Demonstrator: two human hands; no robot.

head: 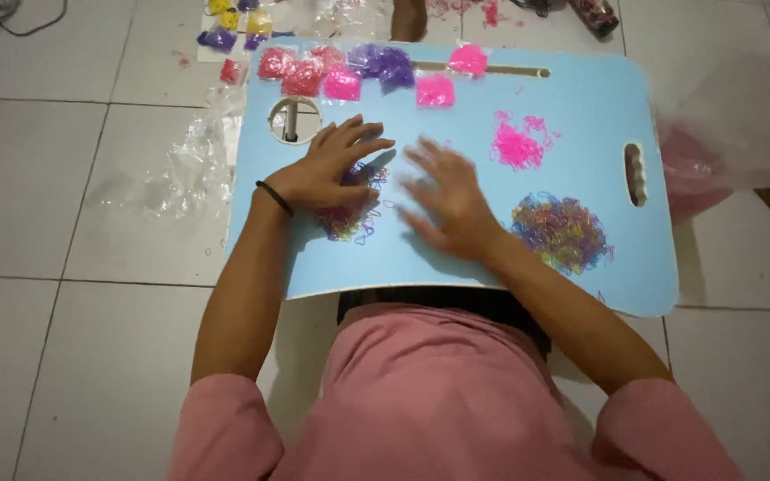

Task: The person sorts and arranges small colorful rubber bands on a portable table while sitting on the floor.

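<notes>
Fingers (363,134) of the left hand (327,169) lie spread and flat, pressing a small heap of purple and pink loose elastic bands (349,214) on the light-blue plastic lap table (492,249), grasping nothing. Fingers of the right hand (447,200), blurred, are splayed open just beside that heap, palm down on the board. Two other heaps lie well apart to the right: a bright pink one (519,144) and a multicoloured one (563,232).

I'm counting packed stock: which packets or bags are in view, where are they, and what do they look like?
Pink and red packets: small square clear bags, far left edge of the blue lap table.
Purple packets: beside them, bunched.
Two bright pink packets: far edge, middle.
Yellow and purple packets: on the floor beyond.
Empty clear plastic: crumpled, floor left.
</notes>
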